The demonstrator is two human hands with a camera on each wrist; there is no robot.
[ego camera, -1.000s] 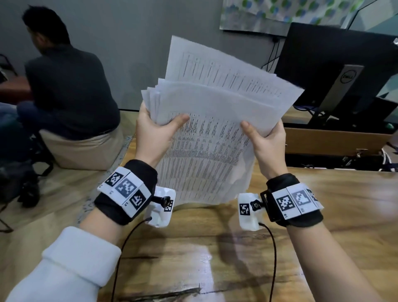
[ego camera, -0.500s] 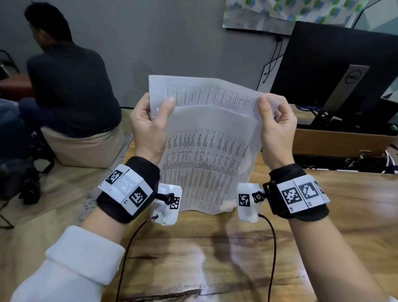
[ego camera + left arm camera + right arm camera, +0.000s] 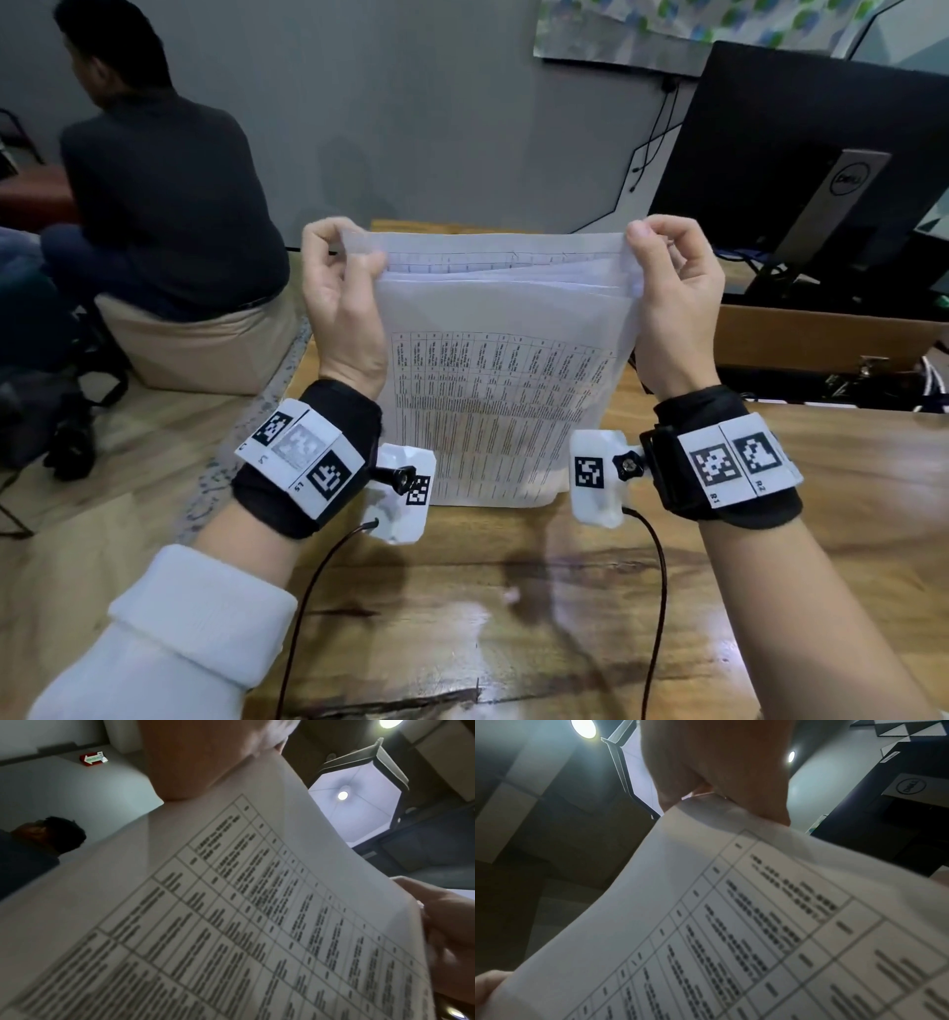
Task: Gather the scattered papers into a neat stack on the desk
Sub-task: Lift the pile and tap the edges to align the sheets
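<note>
Papers: a sheaf of printed sheets (image 3: 500, 390) stands upright on its lower edge on the wooden counter (image 3: 513, 606), the tables of small print facing the camera; top edges are uneven, a few sheets standing higher at the back.
Left hand: the left hand (image 3: 341, 303) pinches the sheaf's upper left corner between thumb and curled fingers.
Right hand: the right hand (image 3: 672, 303) pinches the upper right corner the same way, the two hands set apart by the width of the sheets.
Wrist views: both look up along the page; print is blurred, with the paper (image 3: 231, 912) bowing under the left thumb and the sheet (image 3: 757, 923) running from the right fingers.
Right side: a dark monitor (image 3: 801, 154) on its stand, behind a cardboard box (image 3: 821, 334).
Left side: a seated person (image 3: 164, 169) in a dark top, back turned, well apart from the counter.
</note>
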